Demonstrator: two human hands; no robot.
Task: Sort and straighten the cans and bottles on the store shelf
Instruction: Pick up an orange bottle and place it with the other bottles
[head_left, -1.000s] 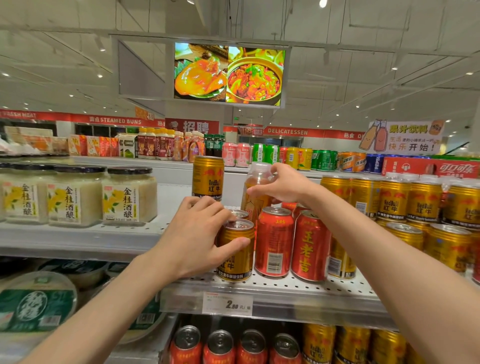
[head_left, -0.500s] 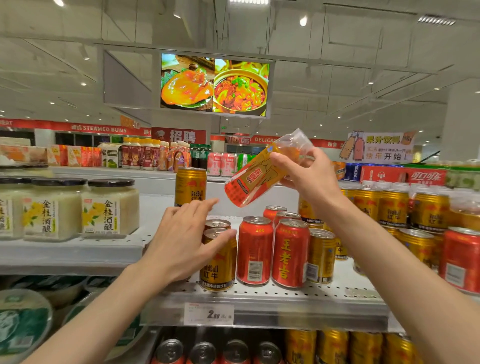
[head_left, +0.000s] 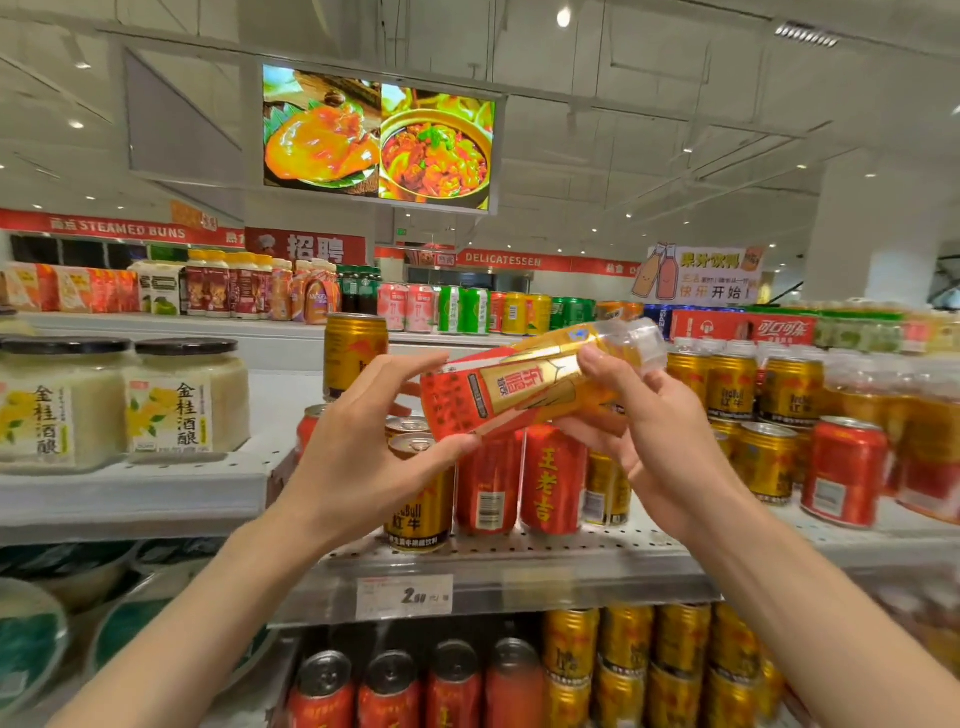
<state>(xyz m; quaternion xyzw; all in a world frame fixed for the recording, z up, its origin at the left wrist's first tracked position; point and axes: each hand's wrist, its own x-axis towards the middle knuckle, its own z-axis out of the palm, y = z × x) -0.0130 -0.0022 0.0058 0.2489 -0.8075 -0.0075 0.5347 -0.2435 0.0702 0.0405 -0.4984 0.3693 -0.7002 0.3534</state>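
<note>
Both hands on one bottle (head_left: 524, 384), mid-frame, held above the shelf (head_left: 519, 566), lying near horizontal w/ clear cap toward upper right. Left hand (head_left: 358, 457) grip: thumb under the red label end, fingers spread behind it, wrapped loosely round the base. Right hand (head_left: 654, 431) grip: fingers curled round the gold neck end, thumb on top near the cap. Directly below: gold can (head_left: 418, 488) at shelf front, two red cans (head_left: 519, 478) just beside it to the right, touching. More gold cans (head_left: 753, 395) center right. Jars (head_left: 124, 400) on the shelf at mid left. Price tag (head_left: 405, 597) on shelf edge, lower center.
</note>
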